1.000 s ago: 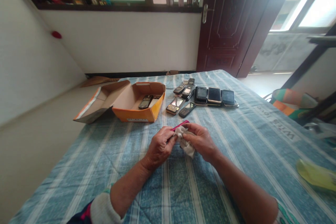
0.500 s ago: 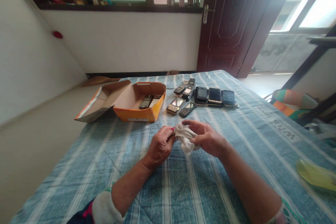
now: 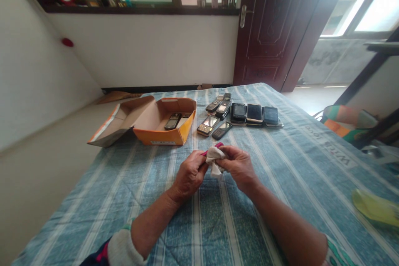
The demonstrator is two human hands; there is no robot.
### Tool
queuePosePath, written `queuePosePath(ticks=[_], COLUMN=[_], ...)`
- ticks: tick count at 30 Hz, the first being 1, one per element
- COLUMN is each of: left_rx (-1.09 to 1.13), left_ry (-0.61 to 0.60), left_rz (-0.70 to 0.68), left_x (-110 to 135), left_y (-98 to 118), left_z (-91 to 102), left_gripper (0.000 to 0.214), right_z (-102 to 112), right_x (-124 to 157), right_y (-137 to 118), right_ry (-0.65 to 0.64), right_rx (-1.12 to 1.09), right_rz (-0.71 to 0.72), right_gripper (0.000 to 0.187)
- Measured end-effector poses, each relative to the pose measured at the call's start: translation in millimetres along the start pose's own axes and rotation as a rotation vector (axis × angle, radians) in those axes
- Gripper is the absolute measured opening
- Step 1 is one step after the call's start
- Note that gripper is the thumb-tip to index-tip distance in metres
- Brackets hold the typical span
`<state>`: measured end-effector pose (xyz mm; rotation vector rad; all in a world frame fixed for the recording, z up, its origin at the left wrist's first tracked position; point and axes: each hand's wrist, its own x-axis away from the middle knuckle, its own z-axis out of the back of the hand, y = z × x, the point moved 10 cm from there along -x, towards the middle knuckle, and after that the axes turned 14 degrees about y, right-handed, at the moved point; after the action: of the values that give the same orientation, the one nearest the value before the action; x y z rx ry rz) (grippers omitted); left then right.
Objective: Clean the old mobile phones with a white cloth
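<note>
Between my hands, above the striped blue cloth, is a slim pink object [image 3: 219, 145], probably a phone seen edge-on; most of it is hidden. My left hand [image 3: 190, 173] is closed on its near left end. A crumpled white cloth [image 3: 215, 156] is pinched in my right hand [image 3: 239, 165] and presses against the pink object. Just beyond my hands lie a keypad phone [image 3: 222, 131] and a silver-framed phone [image 3: 208, 125].
An open orange cardboard box [image 3: 162, 136] at the left holds a dark phone [image 3: 173, 121]. Several more phones [image 3: 254, 114] lie in stacks right of it. A yellow item [image 3: 374, 208] rests near the right edge of the cloth-covered surface [image 3: 289, 199].
My right hand has moved left with the white cloth, closer to my left hand. More of the pink object now shows. My left hand stays almost in place.
</note>
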<state>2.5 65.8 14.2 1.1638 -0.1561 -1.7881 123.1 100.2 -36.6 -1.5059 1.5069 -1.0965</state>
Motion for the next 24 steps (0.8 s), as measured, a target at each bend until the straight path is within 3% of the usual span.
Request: queuePosePath(ticks=[7, 13, 19, 24], left_rx=[-0.007, 0.009, 0.030, 0.054], left_ry=[-0.058, -0.091, -0.099, -0.100], left_rz=[-0.038, -0.029, 0.006, 0.043], left_x=[1.3, 0.5, -0.9, 0.3], left_y=[3.8, 7.5, 6.0, -0.2], left_z=[-7.5, -7.5, -6.9, -7.7], left_gripper=[0.022, 0.022, 0.021, 0.021], right_z=[6.7, -13.4, -24.7, -38.3], right_x=[3.0, 21.5, 28.4, 38.2], right_y=[-21.3, -42.2, -40.0, -37.6], right_ry=[0.143, 0.097, 0.031, -0.136], right_rx=[0.370, 0.726, 0.965, 1.034], right_rz=[0.435, 0.829, 0.924, 0.891], right_gripper=[0.015, 0.018, 0.017, 0.020])
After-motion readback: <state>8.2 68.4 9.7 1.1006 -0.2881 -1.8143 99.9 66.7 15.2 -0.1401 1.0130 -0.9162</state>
